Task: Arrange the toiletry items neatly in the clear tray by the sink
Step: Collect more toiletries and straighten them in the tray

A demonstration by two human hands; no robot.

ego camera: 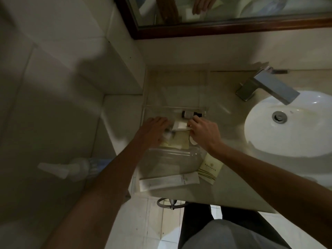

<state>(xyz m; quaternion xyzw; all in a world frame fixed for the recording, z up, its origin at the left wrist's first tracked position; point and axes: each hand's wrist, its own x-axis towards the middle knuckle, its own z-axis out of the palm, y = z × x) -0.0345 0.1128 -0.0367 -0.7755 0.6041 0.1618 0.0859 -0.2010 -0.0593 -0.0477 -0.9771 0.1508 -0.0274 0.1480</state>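
A clear tray (179, 155) lies on the counter left of the sink. Inside it are a small dark bottle with a white label (190, 114), a white packet (180, 126) and a pale yellow packet (179, 141). My right hand (203, 133) pinches the right end of the white packet. My left hand (154, 132) lies flat over the tray's left part, touching the packets; what is under it is hidden. Near the counter's front edge lie a long white tube (168, 181) and a cream sachet with stripes (210, 168), both outside the tray.
A second clear compartment (179, 87) stands behind the tray against the wall. A white basin (291, 123) with a steel tap (269, 87) is to the right. A mirror (233, 13) hangs above. A spray bottle (71, 168) stands low at the left.
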